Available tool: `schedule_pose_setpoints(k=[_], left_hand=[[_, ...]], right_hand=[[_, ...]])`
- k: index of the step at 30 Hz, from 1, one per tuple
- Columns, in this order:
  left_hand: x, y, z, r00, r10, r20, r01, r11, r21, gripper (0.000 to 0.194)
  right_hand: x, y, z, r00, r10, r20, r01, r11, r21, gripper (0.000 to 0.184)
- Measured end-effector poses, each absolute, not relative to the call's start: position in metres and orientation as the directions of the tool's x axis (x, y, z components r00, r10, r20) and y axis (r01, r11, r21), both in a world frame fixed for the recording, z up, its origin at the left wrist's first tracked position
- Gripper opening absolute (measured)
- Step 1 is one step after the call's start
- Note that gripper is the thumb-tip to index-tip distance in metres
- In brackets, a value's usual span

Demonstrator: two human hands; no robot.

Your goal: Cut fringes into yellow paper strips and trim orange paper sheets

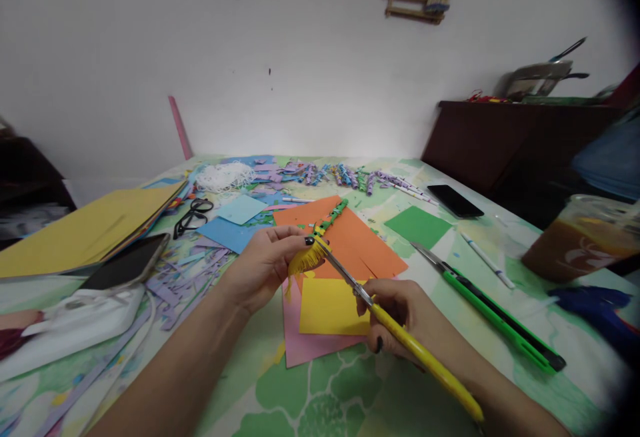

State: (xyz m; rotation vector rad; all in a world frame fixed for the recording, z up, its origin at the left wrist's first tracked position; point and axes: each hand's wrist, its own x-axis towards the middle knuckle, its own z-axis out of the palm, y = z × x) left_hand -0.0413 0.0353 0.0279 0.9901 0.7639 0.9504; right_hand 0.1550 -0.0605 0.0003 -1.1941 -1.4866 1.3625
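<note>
- Pinched a narrow strip of fringed yellow paper (303,262) between thumb and fingers of the left hand (270,257), above the middle of the cloth-covered green-and-white desk (340,390).
- Gripped a pair of metal-bladed scissors with a long yellow handle (410,344) in the right hand (407,298), pointing the tips at the strip; could not tell of actual contact.
- Noticed a thin stick wrapped in green curled paper (336,214) just beyond the left fingertips; could not tell of any join with the strip.
- Saw a yellow paper rectangle (330,307) below the hands, lying on a pink paper sheet (295,347), with orange paper sheets (373,250) beyond.
- Found to the right a square of green paper (419,225) and a green utility knife with its blade out (500,320).
- Spotted to the left black-framed glasses (187,219), near a heap of white stringy shreds (225,176).
</note>
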Motion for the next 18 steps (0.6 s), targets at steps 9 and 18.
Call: schedule_pose_setpoints(k=[9, 18], left_hand=[[-0.0430, 0.0358, 0.0258, 0.412, 0.906, -0.092, -0.303, 0.232, 0.924, 0.008], [-0.0427, 0.0368, 0.0254, 0.408, 0.909, -0.089, -0.315, 0.232, 0.920, 0.009]], right_hand=[[0.1558, -0.0598, 0.0000, -0.233, 0.971, -0.052, 0.201, -0.004, -0.980, 0.031], [0.1572, -0.0598, -0.0022, -0.227, 0.973, -0.032, 0.234, 0.023, -0.972, 0.028]])
